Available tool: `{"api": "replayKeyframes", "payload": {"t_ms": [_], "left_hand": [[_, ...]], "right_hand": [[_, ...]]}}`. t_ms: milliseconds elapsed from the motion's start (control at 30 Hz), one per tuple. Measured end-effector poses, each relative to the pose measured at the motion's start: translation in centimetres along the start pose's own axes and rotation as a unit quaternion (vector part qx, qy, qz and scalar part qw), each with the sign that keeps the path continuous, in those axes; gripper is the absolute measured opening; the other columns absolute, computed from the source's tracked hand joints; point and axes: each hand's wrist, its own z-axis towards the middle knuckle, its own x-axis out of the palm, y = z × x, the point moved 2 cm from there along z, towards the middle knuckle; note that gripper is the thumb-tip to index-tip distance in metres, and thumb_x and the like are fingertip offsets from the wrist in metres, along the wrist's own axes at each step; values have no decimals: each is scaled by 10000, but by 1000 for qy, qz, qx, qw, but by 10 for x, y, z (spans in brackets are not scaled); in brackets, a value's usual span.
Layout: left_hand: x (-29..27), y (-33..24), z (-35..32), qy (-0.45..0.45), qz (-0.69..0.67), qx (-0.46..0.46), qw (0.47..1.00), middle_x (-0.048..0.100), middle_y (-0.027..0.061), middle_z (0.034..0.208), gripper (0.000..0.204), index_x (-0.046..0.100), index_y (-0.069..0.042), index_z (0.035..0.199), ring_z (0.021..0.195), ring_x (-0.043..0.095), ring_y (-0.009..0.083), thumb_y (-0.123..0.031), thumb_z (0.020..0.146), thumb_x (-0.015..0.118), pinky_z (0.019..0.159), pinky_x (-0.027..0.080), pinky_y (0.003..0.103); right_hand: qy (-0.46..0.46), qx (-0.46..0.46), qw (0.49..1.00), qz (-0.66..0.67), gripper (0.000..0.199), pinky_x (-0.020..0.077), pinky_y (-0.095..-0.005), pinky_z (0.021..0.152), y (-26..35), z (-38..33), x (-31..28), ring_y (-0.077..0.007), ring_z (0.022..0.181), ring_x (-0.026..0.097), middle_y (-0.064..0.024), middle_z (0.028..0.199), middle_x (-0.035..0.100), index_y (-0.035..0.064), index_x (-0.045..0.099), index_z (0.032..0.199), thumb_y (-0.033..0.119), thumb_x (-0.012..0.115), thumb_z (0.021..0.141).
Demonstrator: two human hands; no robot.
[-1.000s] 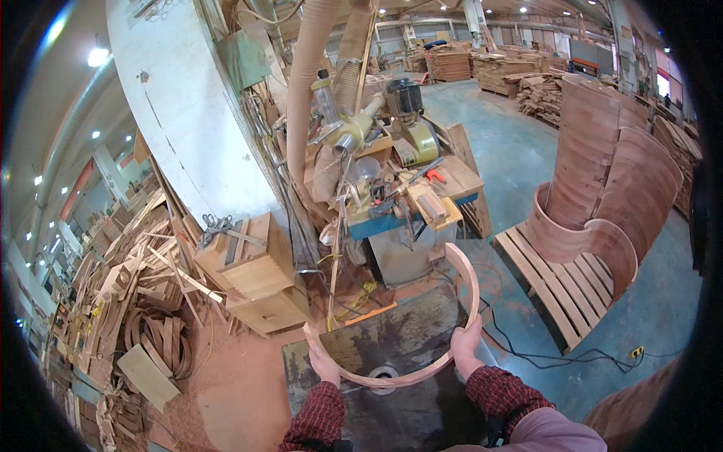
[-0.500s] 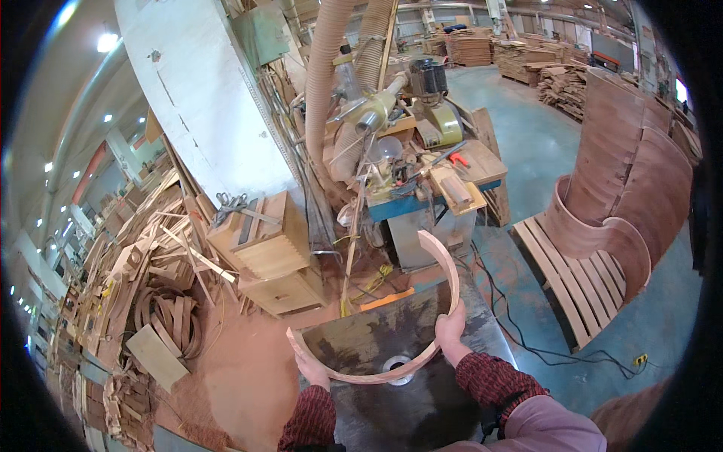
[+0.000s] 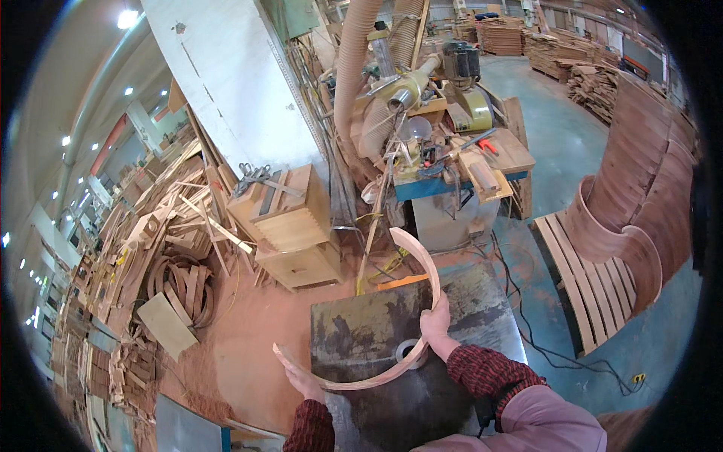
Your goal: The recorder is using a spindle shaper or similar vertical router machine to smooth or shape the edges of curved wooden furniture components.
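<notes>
Both hands hold a curved wooden strip (image 3: pixel 392 331) over a steel machine table (image 3: pixel 361 331), low in the centre of the frame.

The left hand (image 3: pixel 305 384) has its fingers hidden under the strip's lower left end; the right hand (image 3: pixel 434 324) is closed round its right side. The small round spindle (image 3: pixel 409 351) sits partly behind the strip. The strip is pale, thin and bent into an open arc, its upper end rising toward mid-frame.
</notes>
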Motion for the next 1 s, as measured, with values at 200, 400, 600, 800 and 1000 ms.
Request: {"api": "replayKeyframes", "payload": {"t_ms": [200,400,600,800,1000], "left_hand": [[-37,26,-14,-97,-3,44,994,535,165,1418,639,432,25,1495,1285,528,284,-482,1107,411,1085,418,409],[-104,70,-37,-159,23,23,987,567,170,1352,641,464,30,1456,1224,559,292,-501,1102,414,1006,478,407],[-67,-52,-113,-152,44,-64,985,412,181,1593,663,344,25,1572,1443,431,308,-464,1125,350,1190,341,422],[-140,2,-142,-139,40,-105,984,430,219,1558,642,303,54,1566,1398,473,335,-387,1114,419,1152,388,426],[-102,-85,-195,-185,277,127,934,413,272,1538,562,326,51,1548,1467,372,408,-99,1036,503,1212,308,501]], "right_hand": [[60,-7,998,-5,700,442,-461,1112,7,-16,3,-458,1297,538,-294,1404,527,-42,411,1491,18,607,821],[102,-25,994,-14,698,455,-473,1087,23,-41,3,-464,1275,561,-297,1376,562,-8,409,1504,35,588,830],[131,-34,991,-21,690,448,-494,1092,16,-58,1,-476,1276,549,-304,1390,532,-29,401,1485,38,599,827],[176,-35,983,-24,697,448,-480,1100,15,-78,-7,-465,1307,540,-302,1440,509,-13,393,1511,51,583,843],[190,-49,980,-29,647,476,-495,1047,10,-99,-23,-472,1253,570,-292,1372,546,4,411,1484,70,572,861]]}}
